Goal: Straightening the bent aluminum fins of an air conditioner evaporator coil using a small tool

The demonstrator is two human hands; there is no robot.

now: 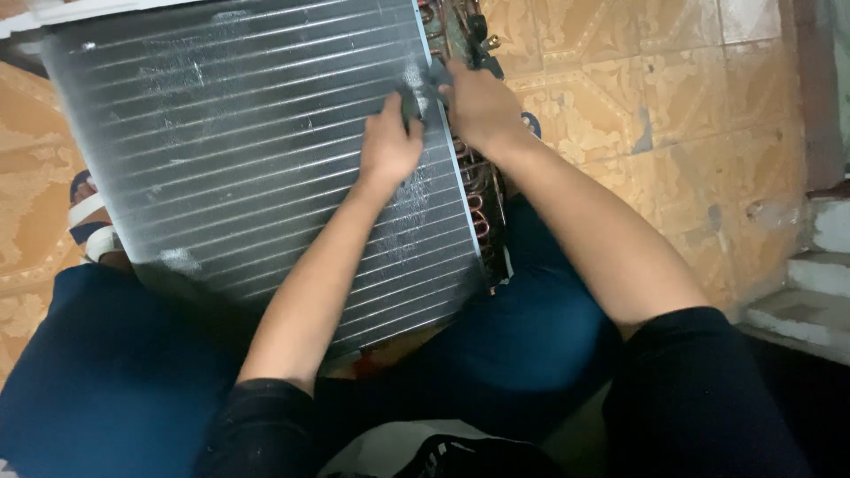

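Observation:
A large finned metal coil, grey with horizontal tubes and pale dusty patches, leans across my lap. My left hand rests on its fins near the right edge, fingers curled around a small dark object that is mostly hidden. My right hand grips the coil's right edge where copper tube bends run down the side. The two hands nearly touch.
Orange patterned floor tiles spread to the right. Grey concrete steps stand at the right edge. My legs in blue trousers sit under the coil. A sandalled foot shows at the left.

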